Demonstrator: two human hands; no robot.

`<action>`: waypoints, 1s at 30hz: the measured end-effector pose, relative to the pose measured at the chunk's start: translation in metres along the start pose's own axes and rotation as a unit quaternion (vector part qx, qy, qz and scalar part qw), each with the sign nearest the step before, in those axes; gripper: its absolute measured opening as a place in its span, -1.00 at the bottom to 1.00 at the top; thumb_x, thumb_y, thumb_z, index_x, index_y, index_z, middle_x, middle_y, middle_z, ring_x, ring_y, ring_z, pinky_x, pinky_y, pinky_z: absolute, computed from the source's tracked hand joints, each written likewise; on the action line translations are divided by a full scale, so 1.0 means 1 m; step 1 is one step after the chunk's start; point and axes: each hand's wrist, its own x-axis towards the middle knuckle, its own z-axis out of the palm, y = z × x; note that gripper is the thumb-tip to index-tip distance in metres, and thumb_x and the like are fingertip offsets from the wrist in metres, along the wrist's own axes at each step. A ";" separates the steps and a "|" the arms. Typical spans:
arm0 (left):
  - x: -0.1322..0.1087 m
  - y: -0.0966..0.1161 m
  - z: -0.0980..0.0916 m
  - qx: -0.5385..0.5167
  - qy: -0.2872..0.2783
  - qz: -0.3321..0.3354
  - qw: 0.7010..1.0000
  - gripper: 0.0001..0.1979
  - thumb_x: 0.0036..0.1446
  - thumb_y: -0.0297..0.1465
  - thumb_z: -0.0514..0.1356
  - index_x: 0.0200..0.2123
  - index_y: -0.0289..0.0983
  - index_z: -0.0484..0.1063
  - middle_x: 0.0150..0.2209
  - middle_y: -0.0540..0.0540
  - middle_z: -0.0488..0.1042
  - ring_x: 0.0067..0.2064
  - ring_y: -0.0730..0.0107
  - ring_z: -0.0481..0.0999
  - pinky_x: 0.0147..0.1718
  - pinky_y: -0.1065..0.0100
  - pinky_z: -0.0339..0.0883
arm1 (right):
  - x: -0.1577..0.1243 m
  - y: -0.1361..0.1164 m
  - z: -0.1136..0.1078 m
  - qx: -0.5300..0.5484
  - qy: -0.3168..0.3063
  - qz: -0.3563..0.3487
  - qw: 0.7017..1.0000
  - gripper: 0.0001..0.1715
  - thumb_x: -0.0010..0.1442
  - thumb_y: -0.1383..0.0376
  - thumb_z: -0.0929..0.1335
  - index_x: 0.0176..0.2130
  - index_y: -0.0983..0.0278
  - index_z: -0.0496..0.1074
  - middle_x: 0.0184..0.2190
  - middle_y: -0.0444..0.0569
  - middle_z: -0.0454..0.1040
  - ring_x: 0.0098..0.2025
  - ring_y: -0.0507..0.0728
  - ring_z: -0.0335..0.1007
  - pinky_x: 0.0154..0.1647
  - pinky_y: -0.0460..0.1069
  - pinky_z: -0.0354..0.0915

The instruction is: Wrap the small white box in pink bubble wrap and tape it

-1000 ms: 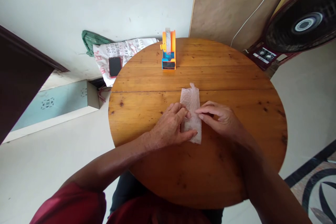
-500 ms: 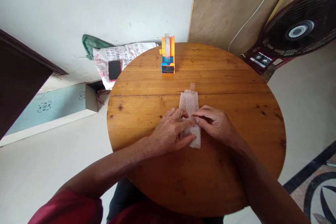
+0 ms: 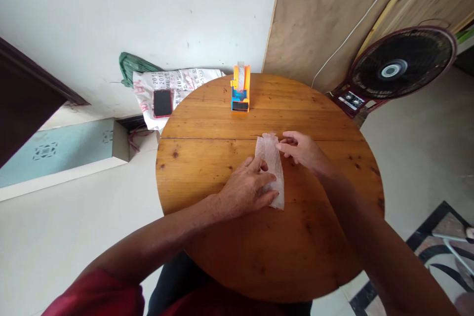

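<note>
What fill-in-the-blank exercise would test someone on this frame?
1. The left hand presses down on a bubble-wrap packet lying on the round ____ table.
2. The right hand touches the packet end nearer the orange and blue ____ dispenser.
3. The fan stands on the floor to the ____ of the table.

Missing words: wooden; tape; right.

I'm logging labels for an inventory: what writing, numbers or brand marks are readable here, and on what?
White printed sack behind the round wooden table: red characters and digits, too blurred to read.
Base panel of the dark red fan: markings too small to read.
Orange and blue tape dispenser: no text visible.
</note>
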 end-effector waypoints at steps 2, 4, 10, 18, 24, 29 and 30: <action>0.001 0.000 0.000 -0.004 0.001 0.002 1.000 -0.71 0.22 -0.23 0.21 -0.15 -0.29 0.60 -0.08 -0.26 0.41 -0.10 0.15 0.41 -0.04 0.08 0.40 | 0.006 -0.002 0.006 -0.004 -0.006 -0.018 1.000 -0.54 -0.02 0.18 0.49 -0.12 0.25 0.42 -0.30 -0.02 0.52 -0.49 0.04 0.36 -0.58 -0.06 0.16; 0.001 0.000 0.000 -0.006 -0.002 0.001 1.000 -0.71 0.22 -0.23 0.21 -0.15 -0.29 0.60 -0.08 -0.26 0.41 -0.10 0.16 0.41 -0.03 0.09 0.40 | 0.010 -0.003 0.011 -0.009 -0.009 -0.044 0.999 -0.63 -0.04 0.19 0.50 -0.21 0.23 0.43 -0.37 -0.06 0.51 -0.46 0.05 0.36 -0.49 -0.05 0.21; 0.001 0.001 -0.002 -0.004 -0.006 -0.003 1.000 -0.71 0.23 -0.23 0.20 -0.15 -0.29 0.60 -0.07 -0.26 0.42 -0.10 0.15 0.41 -0.05 0.07 0.40 | 0.008 -0.009 0.011 -0.087 -0.028 -0.067 0.994 -0.75 -0.02 0.14 0.47 -0.40 0.23 0.42 -0.49 -0.13 0.42 -0.45 0.07 0.29 -0.43 -0.02 0.15; -0.001 0.004 -0.006 0.014 -0.004 0.000 1.000 -0.72 0.25 -0.23 0.20 -0.13 -0.27 0.60 -0.08 -0.24 0.41 -0.13 0.20 0.38 -0.11 0.12 0.41 | 0.009 0.000 0.016 -0.026 -0.010 -0.121 0.992 -0.77 -0.01 0.15 0.41 -0.52 0.24 0.37 -0.57 -0.20 0.27 -0.49 0.02 0.12 -0.45 -0.02 0.03; -0.003 0.004 -0.005 0.038 0.007 0.007 0.999 -0.71 0.26 -0.22 0.20 -0.10 -0.27 0.60 -0.19 -0.21 0.41 -0.18 0.23 0.36 -0.18 0.17 0.41 | 0.007 0.004 0.023 0.065 0.027 -0.130 0.989 -0.76 -0.05 0.18 0.43 -0.55 0.24 0.35 -0.57 -0.21 0.27 -0.48 0.01 0.14 -0.45 -0.04 0.06; -0.003 0.008 -0.008 0.092 0.007 0.019 0.996 -0.70 0.27 -0.21 0.18 -0.11 -0.27 0.60 -0.02 -0.27 0.45 -0.12 0.16 0.39 -0.16 0.12 0.40 | 0.008 0.004 0.027 0.085 0.023 -0.109 0.990 -0.77 -0.08 0.17 0.43 -0.51 0.26 0.38 -0.56 -0.20 0.33 -0.48 0.00 0.15 -0.47 -0.04 0.10; -0.002 0.009 -0.009 0.102 0.004 0.023 0.995 -0.70 0.28 -0.21 0.18 -0.11 -0.27 0.60 0.03 -0.27 0.45 -0.10 0.14 0.39 -0.14 0.10 0.40 | 0.009 0.005 0.027 0.085 0.024 -0.102 0.991 -0.77 -0.08 0.17 0.43 -0.51 0.26 0.38 -0.56 -0.19 0.33 -0.48 0.01 0.16 -0.47 -0.04 0.10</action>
